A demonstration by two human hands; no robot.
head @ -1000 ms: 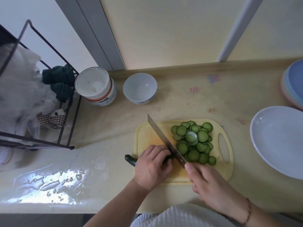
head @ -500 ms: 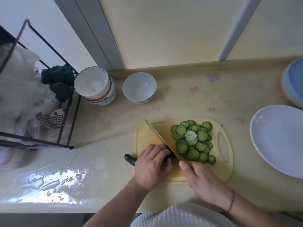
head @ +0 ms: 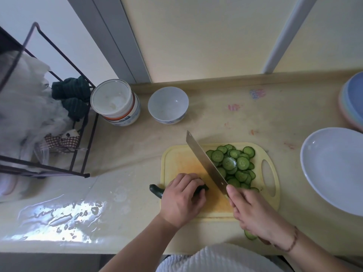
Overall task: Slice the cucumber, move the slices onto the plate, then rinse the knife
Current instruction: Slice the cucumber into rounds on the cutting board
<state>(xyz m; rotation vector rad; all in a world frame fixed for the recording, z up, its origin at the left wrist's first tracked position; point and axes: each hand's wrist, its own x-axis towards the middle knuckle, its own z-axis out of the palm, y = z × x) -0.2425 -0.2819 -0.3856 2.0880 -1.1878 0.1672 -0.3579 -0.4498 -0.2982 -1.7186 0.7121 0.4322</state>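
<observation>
On the yellow cutting board (head: 176, 158), the cucumber (head: 157, 191) was held down by the curled fingers of the left hand (head: 182, 199), while the knife (head: 206, 165) was gripped by the right hand (head: 255, 214), with slices (head: 235, 165) heaped beside the blade and the plate (head: 334, 173) well apart.

Most of the cucumber (head: 157, 190) was buried under the left hand (head: 181, 200), so only its dark end and a bit by the fingertips showed. The knife (head: 206, 163) handle was totally swallowed by the right hand (head: 255, 214). One stray slice (head: 249, 235) on the desk (head: 127, 154) peeked out half-covered by that wrist. The plate (head: 334, 173) and the stacked bowls (head: 353, 99) got cut off at the right edge, and the stuff in the rack (head: 59, 134) was too blurry to make out.
</observation>
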